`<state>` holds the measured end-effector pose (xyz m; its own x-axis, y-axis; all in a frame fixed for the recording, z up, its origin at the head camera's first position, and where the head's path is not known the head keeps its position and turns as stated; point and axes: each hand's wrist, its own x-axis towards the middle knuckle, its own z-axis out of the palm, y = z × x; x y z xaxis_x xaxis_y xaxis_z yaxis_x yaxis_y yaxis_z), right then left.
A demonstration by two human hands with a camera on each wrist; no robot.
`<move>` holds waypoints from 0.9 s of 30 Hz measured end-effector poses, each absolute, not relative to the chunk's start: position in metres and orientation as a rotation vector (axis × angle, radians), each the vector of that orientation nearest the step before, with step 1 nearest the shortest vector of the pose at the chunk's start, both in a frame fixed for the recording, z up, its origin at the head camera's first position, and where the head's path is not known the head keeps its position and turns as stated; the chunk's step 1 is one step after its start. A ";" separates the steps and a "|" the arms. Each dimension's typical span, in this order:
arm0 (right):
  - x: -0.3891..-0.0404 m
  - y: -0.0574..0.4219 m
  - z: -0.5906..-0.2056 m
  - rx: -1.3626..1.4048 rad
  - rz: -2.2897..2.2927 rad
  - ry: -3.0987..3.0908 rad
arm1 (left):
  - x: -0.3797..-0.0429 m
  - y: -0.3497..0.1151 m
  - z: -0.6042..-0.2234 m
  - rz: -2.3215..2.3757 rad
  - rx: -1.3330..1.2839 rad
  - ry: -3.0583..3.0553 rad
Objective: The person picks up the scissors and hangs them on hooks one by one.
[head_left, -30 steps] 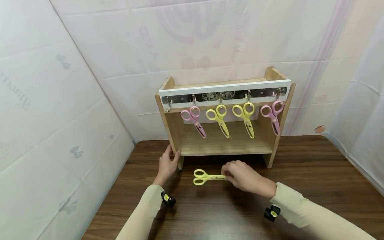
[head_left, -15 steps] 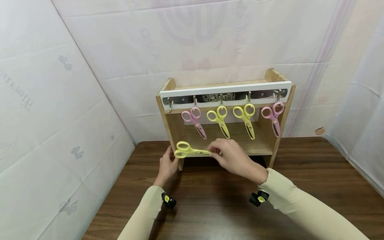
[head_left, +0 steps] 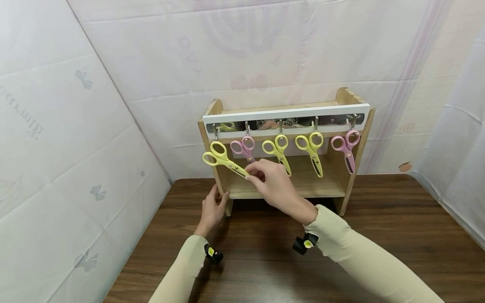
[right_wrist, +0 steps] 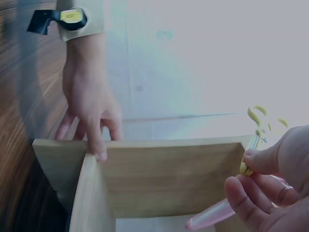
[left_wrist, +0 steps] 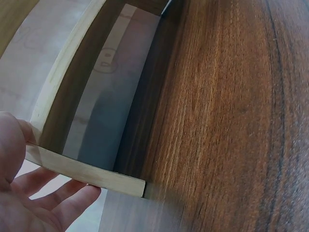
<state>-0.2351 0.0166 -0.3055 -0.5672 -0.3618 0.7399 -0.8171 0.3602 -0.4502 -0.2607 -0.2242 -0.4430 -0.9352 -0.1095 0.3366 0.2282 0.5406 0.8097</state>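
My right hand (head_left: 274, 183) pinches a pair of yellow scissors (head_left: 223, 160) by the blade tip, handle loops pointing up and left. In the head view the upper loop is just under the leftmost hook (head_left: 216, 134) of the wooden rack (head_left: 242, 188). In the right wrist view, thumb and forefinger hold the yellow tip of the scissors (right_wrist: 254, 140). My left hand (head_left: 212, 208) grips the rack's left side panel (left_wrist: 87, 171) low down, thumb on one side and fingers on the other. Pink scissors (head_left: 248, 155) hang beside the held pair, their tip hidden behind my right hand.
Two yellow scissors (head_left: 281, 155) (head_left: 313, 155) and another pink pair (head_left: 346, 151) hang from hooks farther right. A white board (head_left: 284, 112) with a shiny metal strip carries the hooks. The rack stands on a dark wooden table (head_left: 398, 219), with printed cloth (head_left: 159, 139) behind and beside it.
My right hand has lifted the yellow scissors from low over the table, up and left to the leftmost hook, tilting the loops upward. My left hand has stayed on the rack.
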 end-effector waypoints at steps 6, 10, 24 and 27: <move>-0.236 0.005 -0.299 0.965 1.169 -2.115 | -0.263 -0.224 -0.444 -1.350 -0.105 -2.422; -0.237 0.000 -0.299 0.938 1.166 -2.152 | -0.262 -0.224 -0.443 -1.330 -0.112 -2.419; -0.237 -0.003 -0.308 0.904 1.128 -2.167 | -0.262 -0.225 -0.444 -1.310 -0.101 -2.428; -0.238 -0.004 -0.309 0.912 1.111 -2.148 | -0.262 -0.225 -0.444 -1.318 -0.107 -2.423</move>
<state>-0.2382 -0.0035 -0.3095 -0.6185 -0.3149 0.7199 -0.7695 0.4282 -0.4738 -0.2617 -0.2254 -0.4436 -0.9254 -0.1117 0.3621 0.2433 0.5575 0.7938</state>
